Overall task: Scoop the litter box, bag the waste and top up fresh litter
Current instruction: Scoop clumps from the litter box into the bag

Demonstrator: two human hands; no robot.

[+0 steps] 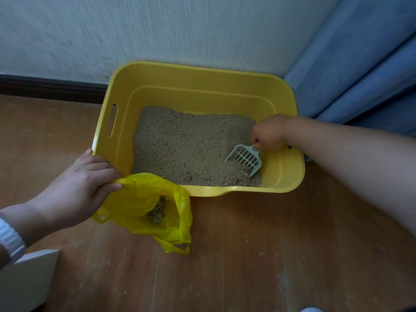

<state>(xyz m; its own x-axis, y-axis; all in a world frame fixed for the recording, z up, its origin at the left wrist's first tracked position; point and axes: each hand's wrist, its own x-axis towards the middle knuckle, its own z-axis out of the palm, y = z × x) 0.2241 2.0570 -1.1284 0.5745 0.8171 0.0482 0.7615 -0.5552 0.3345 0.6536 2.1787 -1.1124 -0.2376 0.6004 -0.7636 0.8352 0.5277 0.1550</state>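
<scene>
Litter box [202, 86] on floor [247, 244]; right grip [269, 134] curled round scoop [245, 158] in litter [180, 143]; left grip [78, 192] pinching bag [135, 190] rim.

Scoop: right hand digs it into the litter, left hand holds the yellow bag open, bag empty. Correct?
Not empty: head view shows a clump of waste in the yellow bag. Right hand does grip the scoop; left hand holds the bag.

- Nothing legible from where I stand: the yellow litter box [202, 86], the yellow bag [139, 199] and the pale scoop [246, 157] show plain surfaces.
- The wrist band [11, 235], lower left of the frame, is too blurred to read.
</scene>
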